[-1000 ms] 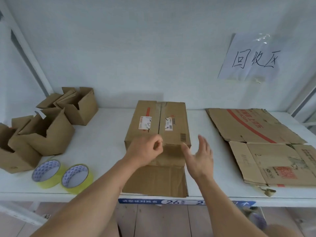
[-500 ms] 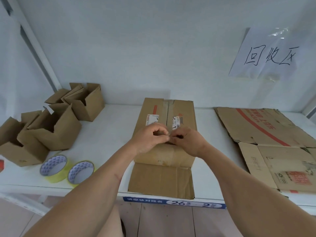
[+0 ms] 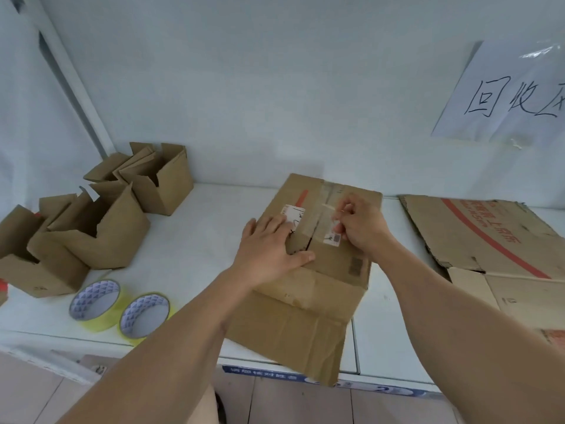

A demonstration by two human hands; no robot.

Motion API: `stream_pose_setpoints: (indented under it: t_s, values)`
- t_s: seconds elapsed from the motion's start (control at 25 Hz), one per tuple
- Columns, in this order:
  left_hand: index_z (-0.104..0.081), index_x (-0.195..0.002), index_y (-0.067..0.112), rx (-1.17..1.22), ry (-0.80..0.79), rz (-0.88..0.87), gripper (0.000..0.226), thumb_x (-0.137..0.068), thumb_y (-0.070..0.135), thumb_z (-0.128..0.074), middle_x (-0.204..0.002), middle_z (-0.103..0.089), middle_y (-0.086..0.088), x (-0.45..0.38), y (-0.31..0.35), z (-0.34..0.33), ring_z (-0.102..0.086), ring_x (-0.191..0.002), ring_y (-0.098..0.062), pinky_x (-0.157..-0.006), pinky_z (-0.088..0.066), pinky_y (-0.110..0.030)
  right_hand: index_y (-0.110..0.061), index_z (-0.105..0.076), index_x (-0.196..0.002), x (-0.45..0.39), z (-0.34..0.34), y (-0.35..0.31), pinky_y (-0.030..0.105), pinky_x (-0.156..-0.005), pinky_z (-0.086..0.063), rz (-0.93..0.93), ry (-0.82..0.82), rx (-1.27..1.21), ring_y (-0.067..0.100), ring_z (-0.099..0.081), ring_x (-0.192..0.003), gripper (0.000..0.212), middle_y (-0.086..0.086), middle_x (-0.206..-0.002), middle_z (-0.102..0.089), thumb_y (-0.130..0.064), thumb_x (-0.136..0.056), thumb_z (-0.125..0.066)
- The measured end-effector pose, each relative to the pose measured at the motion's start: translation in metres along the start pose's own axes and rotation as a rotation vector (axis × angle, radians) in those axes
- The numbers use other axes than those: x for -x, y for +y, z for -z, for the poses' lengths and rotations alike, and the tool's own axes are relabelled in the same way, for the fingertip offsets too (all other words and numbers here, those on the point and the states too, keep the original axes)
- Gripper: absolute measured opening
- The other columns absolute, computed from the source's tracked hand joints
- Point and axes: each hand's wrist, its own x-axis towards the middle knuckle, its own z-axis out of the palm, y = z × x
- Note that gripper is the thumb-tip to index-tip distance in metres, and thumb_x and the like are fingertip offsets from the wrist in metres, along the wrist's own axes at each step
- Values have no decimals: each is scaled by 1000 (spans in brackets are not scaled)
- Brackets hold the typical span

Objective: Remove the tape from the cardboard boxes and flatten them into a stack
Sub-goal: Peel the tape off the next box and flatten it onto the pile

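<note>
A taped brown cardboard box (image 3: 333, 267) lies on the white shelf (image 3: 201, 249), its front flap hanging open toward me. Clear tape (image 3: 321, 224) runs along the top seam. My left hand (image 3: 269, 252) lies flat on the box's left top flap, fingers straight, pressing it down. My right hand (image 3: 357, 224) pinches a strip of the tape near the seam and lifts it off the top. The near part of the seam shows a dark gap.
Several open small cardboard boxes (image 3: 101, 228) stand at the left. Two yellow tape rolls (image 3: 119, 307) lie near the front edge. Flattened cardboard sheets (image 3: 489, 240) are stacked on the right. A paper sign (image 3: 507, 96) hangs on the back wall.
Both hands were pinching at the seam's near end. Now my left hand has spread flat on the left flap and my right hand has pulled the tape farther back along the seam.
</note>
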Motion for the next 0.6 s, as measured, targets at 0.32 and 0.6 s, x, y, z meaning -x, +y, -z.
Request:
stream_pose_setpoints:
  t_s: [0.32, 0.6]
  values:
    - [-42, -145, 28, 92, -251, -229, 86, -74, 71, -65, -157, -26, 15, -38, -29, 22, -12, -146, -3, -121, 0, -33, -25, -72, -106, 9, 2, 14, 25, -94, -36, 394, -339, 659, 7, -47, -108, 28, -12, -113, -51, -39, -97, -49]
    - [-39, -146, 28, 119, -294, -232, 83, -77, 64, -69, -157, -24, 16, -41, -28, 24, -9, -145, 0, -121, 2, -33, -27, -59, -115, -5, -4, 29, 35, -82, -45, 362, 14, 656, 25, -56, -101, 21, 0, -102, -62, -30, -95, -52]
